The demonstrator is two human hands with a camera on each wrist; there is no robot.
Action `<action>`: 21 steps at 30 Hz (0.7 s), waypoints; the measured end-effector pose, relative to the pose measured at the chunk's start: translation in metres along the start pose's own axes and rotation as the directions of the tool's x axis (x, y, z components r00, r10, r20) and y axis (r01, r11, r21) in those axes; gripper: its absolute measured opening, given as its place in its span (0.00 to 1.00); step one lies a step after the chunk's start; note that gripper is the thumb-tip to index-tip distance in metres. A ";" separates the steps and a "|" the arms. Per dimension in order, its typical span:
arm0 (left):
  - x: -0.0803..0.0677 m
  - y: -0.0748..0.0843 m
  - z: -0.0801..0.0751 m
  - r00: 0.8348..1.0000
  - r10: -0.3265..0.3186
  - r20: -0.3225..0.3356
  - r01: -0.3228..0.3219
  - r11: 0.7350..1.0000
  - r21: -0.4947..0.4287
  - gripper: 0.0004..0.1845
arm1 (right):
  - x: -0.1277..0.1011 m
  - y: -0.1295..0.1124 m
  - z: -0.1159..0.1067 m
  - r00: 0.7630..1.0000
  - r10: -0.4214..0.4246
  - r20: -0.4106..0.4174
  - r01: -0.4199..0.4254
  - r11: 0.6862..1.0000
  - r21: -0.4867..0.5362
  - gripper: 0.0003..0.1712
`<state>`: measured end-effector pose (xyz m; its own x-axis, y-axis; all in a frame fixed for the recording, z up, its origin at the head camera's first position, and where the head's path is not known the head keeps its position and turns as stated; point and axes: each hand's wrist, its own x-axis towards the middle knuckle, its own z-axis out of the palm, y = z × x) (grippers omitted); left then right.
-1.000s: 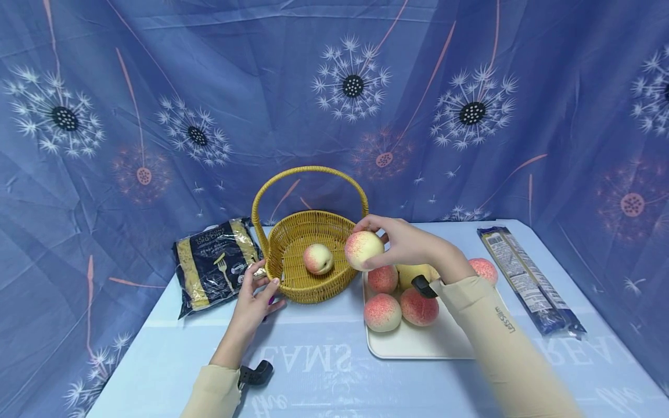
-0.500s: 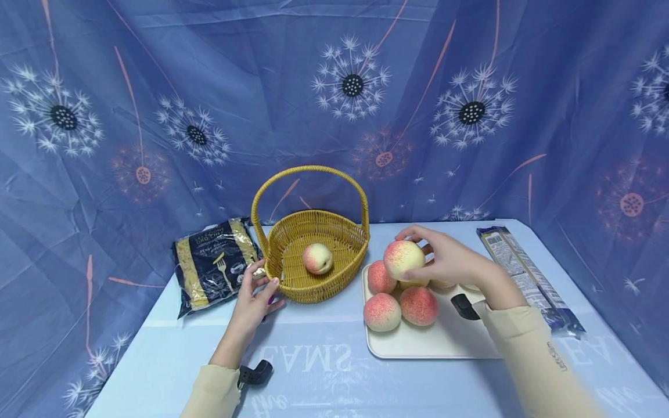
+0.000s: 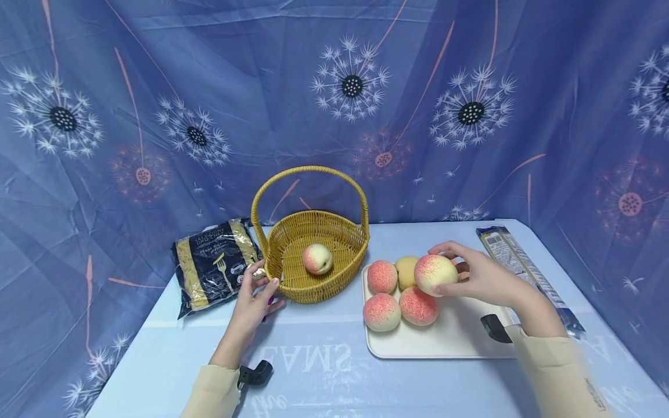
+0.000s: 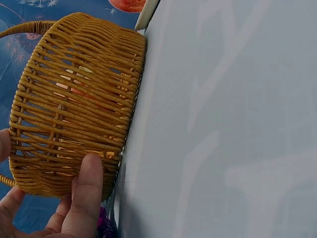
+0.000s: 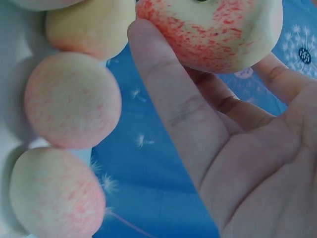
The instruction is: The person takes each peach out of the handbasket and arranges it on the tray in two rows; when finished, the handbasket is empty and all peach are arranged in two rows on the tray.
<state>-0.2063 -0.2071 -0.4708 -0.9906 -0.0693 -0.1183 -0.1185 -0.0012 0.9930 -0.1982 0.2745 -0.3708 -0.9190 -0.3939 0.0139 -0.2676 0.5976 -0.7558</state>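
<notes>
Peach, round, cream-yellow with red-speckled blush (image 3: 435,274), sits in the right hand (image 3: 483,280), fingers curled round its sides, above the white rectangular tray (image 3: 449,339) and just beside four other fruits there. It looks light, firm and smooth, likely slippery; a wide grip across the middle suits it best. Left hand (image 3: 255,299) holds the woven yellow wicker basket (image 3: 292,284) at its near wall, thumb pressed to the weave; another peach (image 3: 317,258) lies inside. All rests on the pale blue worktop (image 3: 313,371).
</notes>
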 end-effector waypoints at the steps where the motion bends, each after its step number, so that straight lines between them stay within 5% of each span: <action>1: 0.000 0.000 0.000 1.000 0.001 0.003 -0.001 1.000 0.002 0.34 | -0.003 0.002 0.000 1.000 -0.003 -0.007 0.003 1.000 -0.006 0.36; 21: -0.001 0.001 0.000 1.000 0.002 -0.003 -0.002 1.000 0.019 0.34 | -0.033 0.046 0.012 0.992 -0.073 -0.106 0.070 0.997 -0.037 0.33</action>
<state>-0.2057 -0.2067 -0.4698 -0.9905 -0.0727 -0.1167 -0.1183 0.0182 0.9928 -0.1763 0.3068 -0.4139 -0.9224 -0.3606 0.1383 -0.3414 0.5939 -0.7285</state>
